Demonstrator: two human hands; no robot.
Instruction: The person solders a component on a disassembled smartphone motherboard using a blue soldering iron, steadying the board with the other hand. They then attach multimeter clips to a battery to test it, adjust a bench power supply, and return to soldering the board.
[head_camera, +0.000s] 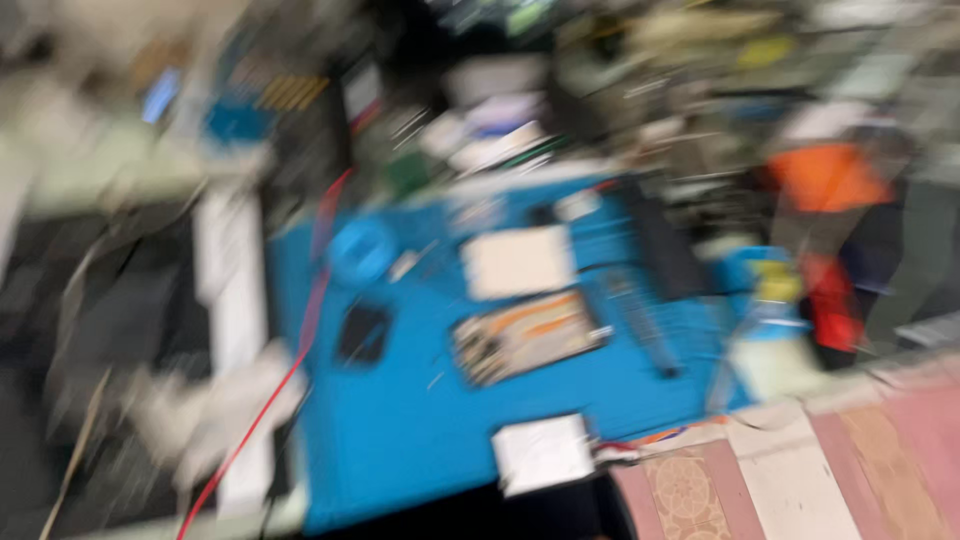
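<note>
The whole head view is heavily motion-blurred. A blue work mat (420, 420) covers the middle of a bench. On it lie an opened flat device with orange and dark parts (525, 335), a white square piece (517, 262), a small dark object (362, 333) and a blue round thing (360, 250). A white box (543, 452) sits at the mat's near edge. A pale blurred shape (205, 410) at the lower left, off the mat, may be my left hand; its fingers cannot be made out. My right hand does not show.
A red cable (300, 350) runs down the mat's left side. A long black object (660, 240) lies at the mat's right, beside a pale bottle with a yellow top (775, 320). An orange shape (825, 175) is at the far right, patterned cloth (800, 480) at the bottom right.
</note>
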